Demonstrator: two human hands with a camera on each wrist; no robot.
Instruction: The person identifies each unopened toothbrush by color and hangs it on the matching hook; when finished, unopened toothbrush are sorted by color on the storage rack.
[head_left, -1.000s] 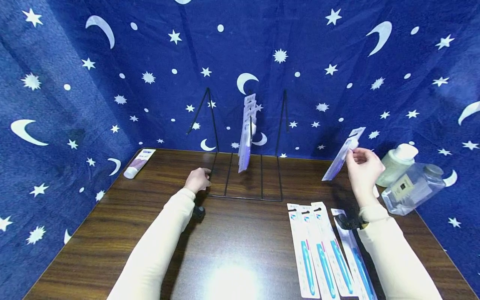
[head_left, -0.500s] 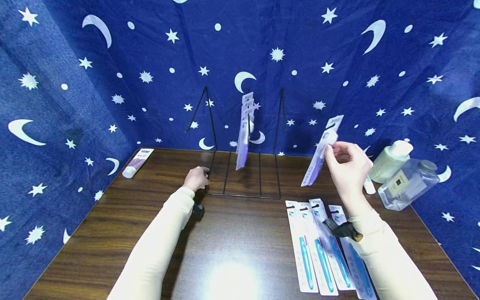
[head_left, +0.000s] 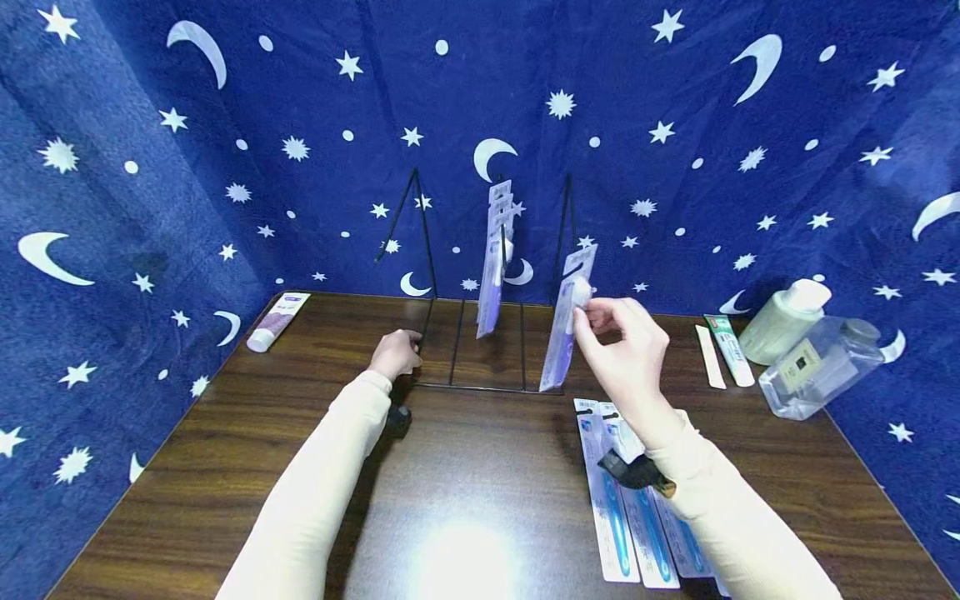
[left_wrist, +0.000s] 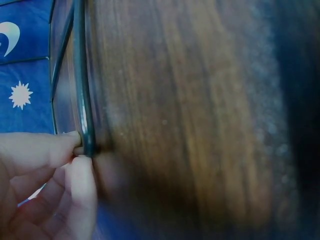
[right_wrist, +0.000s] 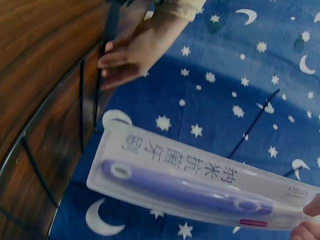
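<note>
In the head view my left hand (head_left: 396, 354) is at the left side of a black wire rack (head_left: 480, 389). The left wrist view shows its thumb and fingertip pinching the rack's base wire (left_wrist: 84, 100). My right hand (head_left: 626, 346) pinches the upper part of a packaged purple toothbrush (head_left: 561, 337), held tilted in front of the rack's right side. The right wrist view shows the purple handle (right_wrist: 185, 187) through clear plastic. Several packaged purple toothbrushes (head_left: 491, 275) hang in a row on the rack's middle. Under my right forearm lie packaged blue toothbrushes (head_left: 617, 508), partly hidden.
A toothpaste tube (head_left: 278, 322) lies at the back left of the wooden table (head_left: 225, 467). At the right are a green-and-white tube (head_left: 729, 350), a pale strip (head_left: 710, 358), a pale green bottle (head_left: 783, 323) and a clear bottle (head_left: 821, 371). A blue star-patterned cloth (head_left: 322, 208) hangs behind.
My right hand has carried the purple toothbrush leftward, from beside the bottles to the rack's right side. The tube and pale strip at the right have come into sight. My left hand stays in place.
</note>
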